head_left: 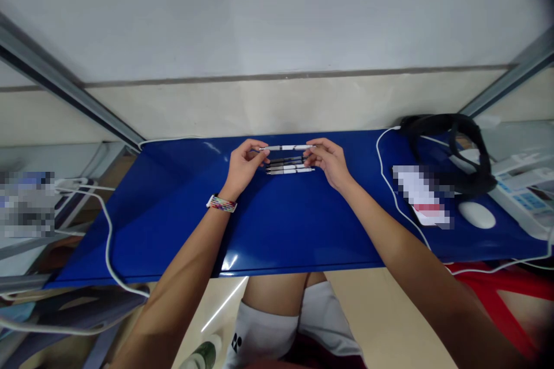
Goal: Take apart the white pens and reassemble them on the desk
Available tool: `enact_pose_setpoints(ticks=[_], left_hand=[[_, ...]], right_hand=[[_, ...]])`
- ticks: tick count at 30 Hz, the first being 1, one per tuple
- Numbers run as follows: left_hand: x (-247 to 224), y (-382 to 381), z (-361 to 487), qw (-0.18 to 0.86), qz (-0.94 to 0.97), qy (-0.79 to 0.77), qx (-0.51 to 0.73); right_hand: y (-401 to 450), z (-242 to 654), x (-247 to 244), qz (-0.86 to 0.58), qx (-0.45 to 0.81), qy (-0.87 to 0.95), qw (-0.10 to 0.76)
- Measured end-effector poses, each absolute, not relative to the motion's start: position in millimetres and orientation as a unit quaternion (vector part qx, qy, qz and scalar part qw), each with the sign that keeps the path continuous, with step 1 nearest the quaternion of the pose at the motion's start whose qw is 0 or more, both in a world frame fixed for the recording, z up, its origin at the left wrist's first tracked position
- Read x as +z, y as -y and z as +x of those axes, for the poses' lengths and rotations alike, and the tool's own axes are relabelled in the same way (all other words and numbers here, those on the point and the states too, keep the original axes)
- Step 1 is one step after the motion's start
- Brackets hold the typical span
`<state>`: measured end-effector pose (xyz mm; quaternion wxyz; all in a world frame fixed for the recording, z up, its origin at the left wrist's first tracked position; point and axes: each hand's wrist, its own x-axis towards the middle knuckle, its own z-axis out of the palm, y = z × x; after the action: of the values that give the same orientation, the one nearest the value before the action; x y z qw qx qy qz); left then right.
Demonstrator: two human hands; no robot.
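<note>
Cable (109, 236) first, folks: it droops over the blue tabletop (294, 230) way left of the pen row (289, 169), my landmark for this whole post. Coming toward the row, there's a colorful wristband (222, 203), then the left hand (243, 166), thumb and fingertips pinching one end of a white-and-dark pen (287, 148). That pen's lifted level, just beyond the row and roughly parallel to it. Gripping only the ends leaves the middle uncovered, and I'd guess two hands make it easier to keep straight.

The row itself lies crosswise in front of the person, pens side by side, probably so they're easy to compare and reach. Right hand (329, 161) pinches the other end; its lower fingers curl near the row's right end, but can't tell if they touch.

Further right of the row there's a white cord (381, 164), a blurred-out phone-looking slab (419, 196), a black strap thing (480, 179) and a white mouse (476, 215), all off to the side, which leaves both hands elbow room.
</note>
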<state>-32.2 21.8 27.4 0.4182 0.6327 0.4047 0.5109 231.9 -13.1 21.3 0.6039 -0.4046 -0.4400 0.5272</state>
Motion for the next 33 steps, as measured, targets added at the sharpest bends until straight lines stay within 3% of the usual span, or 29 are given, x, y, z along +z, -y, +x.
enact_pose_setpoints(ticks=[9, 16, 33], left_hand=[[30, -20, -31, 0.427, 0.611, -0.407, 0.528], [32, -21, -33, 0.377, 0.618, -0.430, 0.540], [29, -27, -39, 0.440, 0.555, -0.420, 0.567]], right_hand=[[13, 233, 20, -0.408, 0.508, 0.453, 0.609], [12, 233, 20, -0.404, 0.504, 0.457, 0.611], [8, 243, 23, -0.439, 0.517, 0.392, 0.622]])
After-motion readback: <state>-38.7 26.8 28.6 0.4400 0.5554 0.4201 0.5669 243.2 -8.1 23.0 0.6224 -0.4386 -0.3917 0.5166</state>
